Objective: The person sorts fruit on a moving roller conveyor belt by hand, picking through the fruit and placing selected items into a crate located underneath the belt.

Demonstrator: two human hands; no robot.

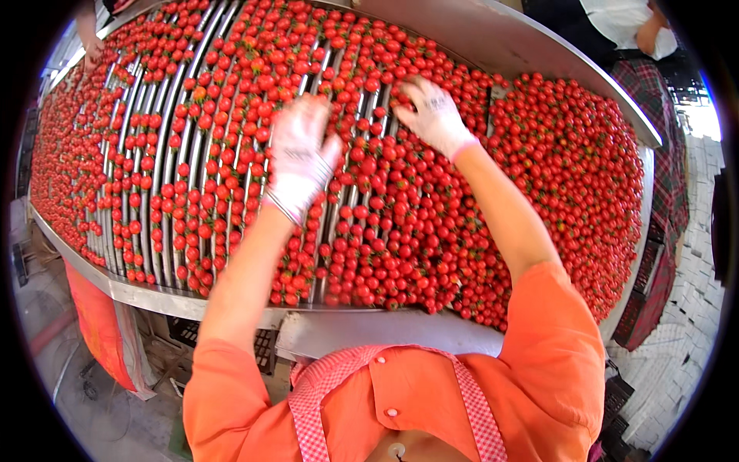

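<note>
Small red cherry tomatoes, some with green stems, cover a wide sorting conveyor of metal rollers. My left hand, in a white glove, hovers over or touches the tomatoes near the middle. Its thumb stands apart from the fingers, whose tips are smeared by motion. Farther right and slightly farther away, my right hand, also gloved in white, reaches down among the tomatoes with fingers bent and thumb apart. Nothing shows in its grasp. Tomatoes lie thinly over the rollers at left and heap densely at right.
A raised metal guard borders the far right side, and a metal rim runs along my side. Another person's hand reaches in at the far left. Dark crates stand below. Plaid cloth hangs at right beside another person.
</note>
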